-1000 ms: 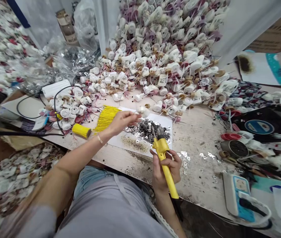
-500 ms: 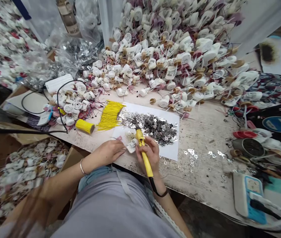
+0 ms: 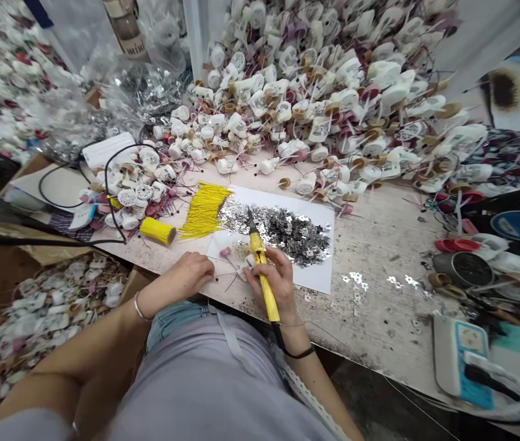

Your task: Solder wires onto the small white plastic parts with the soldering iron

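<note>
Pale wooden table (image 3: pixel 379 229) across a crammed workroom, its top gritty with dark crumbs, and we go from the left! Low down, a cardboard box (image 3: pixel 136 283), loaded with white plastic parts; above it, crumpled clear bags (image 3: pixel 144 89), shiny and wrinkled. Next, a black cable (image 3: pixel 106 177) loops over a small pile (image 3: pixel 126 197) of round-faced white pieces, partly blocking it. Then a stubby yellow bundle (image 3: pixel 156 230) lying on its side, and just beside it yellow wires (image 3: pixel 202 211), thin, straight, fanned flat.

On to my left hand (image 3: pixel 188 274), at the table's near edge, fingers curled close together; I can't tell whether they pinch anything. Just right of it, a pink scrap (image 3: pixel 225 252), then a white part (image 3: pixel 245 265) at my right fingertips, half hidden, so I can't say if it's gripped. And my right hand (image 3: pixel 278 285) is wrapped firmly round the yellow soldering iron (image 3: pixel 266 295), dark tip angled up at a glittering silver heap (image 3: pixel 294 236) on white paper (image 3: pixel 310 278)!

Behind, a great mound (image 3: pixel 315 92) of white parts with tan and pink bits. Further right, loose silver pieces (image 3: pixel 356 278), flat and holed, a round metal tin (image 3: pixel 471 269), and a boxy white-and-blue power strip (image 3: pixel 446 355), plugged.
</note>
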Tool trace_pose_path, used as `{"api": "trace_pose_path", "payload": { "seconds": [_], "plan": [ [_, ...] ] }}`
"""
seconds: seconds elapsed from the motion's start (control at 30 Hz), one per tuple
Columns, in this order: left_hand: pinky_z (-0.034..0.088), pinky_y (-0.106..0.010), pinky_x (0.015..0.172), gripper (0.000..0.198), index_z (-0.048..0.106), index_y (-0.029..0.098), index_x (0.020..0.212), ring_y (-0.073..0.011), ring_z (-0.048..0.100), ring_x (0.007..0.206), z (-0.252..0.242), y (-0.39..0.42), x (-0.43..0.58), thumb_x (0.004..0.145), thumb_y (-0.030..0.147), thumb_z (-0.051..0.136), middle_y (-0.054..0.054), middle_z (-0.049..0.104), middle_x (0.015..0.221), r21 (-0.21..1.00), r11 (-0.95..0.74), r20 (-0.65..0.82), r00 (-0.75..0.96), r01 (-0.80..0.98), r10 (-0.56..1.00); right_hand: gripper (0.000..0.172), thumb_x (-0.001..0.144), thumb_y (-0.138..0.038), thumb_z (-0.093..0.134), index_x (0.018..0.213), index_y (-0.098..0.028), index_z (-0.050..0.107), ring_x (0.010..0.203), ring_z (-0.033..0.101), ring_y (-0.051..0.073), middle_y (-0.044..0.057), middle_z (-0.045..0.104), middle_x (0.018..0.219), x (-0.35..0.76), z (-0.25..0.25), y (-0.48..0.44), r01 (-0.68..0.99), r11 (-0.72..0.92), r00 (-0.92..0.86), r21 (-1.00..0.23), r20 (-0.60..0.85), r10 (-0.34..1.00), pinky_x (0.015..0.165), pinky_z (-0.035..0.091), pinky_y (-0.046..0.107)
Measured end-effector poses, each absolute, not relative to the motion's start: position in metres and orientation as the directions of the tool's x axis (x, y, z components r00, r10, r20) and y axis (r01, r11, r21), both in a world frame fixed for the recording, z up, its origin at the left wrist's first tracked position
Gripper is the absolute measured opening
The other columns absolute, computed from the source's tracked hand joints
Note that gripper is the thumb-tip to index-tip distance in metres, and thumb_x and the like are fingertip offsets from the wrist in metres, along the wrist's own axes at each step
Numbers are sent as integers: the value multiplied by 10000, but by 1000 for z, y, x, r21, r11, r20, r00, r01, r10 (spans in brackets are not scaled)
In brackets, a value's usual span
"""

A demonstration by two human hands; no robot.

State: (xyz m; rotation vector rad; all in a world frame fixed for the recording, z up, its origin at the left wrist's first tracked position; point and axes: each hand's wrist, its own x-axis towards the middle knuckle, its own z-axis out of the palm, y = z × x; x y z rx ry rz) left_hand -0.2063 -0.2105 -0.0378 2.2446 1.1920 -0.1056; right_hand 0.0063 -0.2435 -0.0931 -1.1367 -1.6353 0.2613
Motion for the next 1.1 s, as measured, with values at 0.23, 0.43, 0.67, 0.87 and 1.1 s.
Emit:
{"api": "trace_pose_path", "payload": {
  "seconds": [0.23, 0.43, 0.67, 0.87, 1.1],
  "plan": [
    [434, -229, 578, 274, 654, 130, 845, -108, 547, 590, -48, -197, -181, 756, 390, 653, -30, 660, 745, 916, 216, -344, 388, 337, 855, 169, 764, -88, 655, 815, -217, 557, 1052, 602, 179, 50, 491, 1197, 17, -90, -247, 552, 494, 70, -672, 627, 776, 814, 611, 316],
    [487, -265, 735, 220, 716, 147, 794, -154, 627, 767, -48, -196, -146, 775, 353, 640, -62, 720, 825, 974, 97, -193, 521, 205, 832, 251, 730, -155, 718, 779, -208, 478, 1051, 609, 201, 63, 476, 1183, -2, -79, -263, 270, 305, 412, -913, 396, 820, 776, 622, 366],
    [474, -247, 715, 184, 700, 150, 835, -141, 610, 744, -34, -198, -142, 840, 234, 536, -31, 711, 800, 875, -19, -236, 460, 485, 856, 221, 741, -178, 720, 767, -200, 502, 1051, 614, 189, 67, 509, 1148, -5, -79, -258, 223, 205, 500, -953, 292, 816, 716, 609, 285],
    [469, -281, 752, 136, 700, 153, 821, -148, 614, 735, -38, -202, -141, 809, 251, 606, -21, 710, 772, 876, 43, -326, 523, 481, 788, 204, 734, -153, 719, 744, -205, 522, 991, 636, 173, 58, 569, 1148, -3, -83, -264, 334, 228, 452, -914, 368, 813, 835, 569, 348],
    [330, -424, 884, 145, 700, 185, 797, -247, 589, 981, -35, -205, -141, 841, 212, 564, -58, 705, 865, 536, -289, -228, 466, 793, 855, 455, 748, -72, 626, 1177, -208, 556, 1042, 642, 233, 95, 644, 1118, 29, -74, -299, 456, 408, 260, -791, 556, 789, 799, 601, 392]
  ]
}}
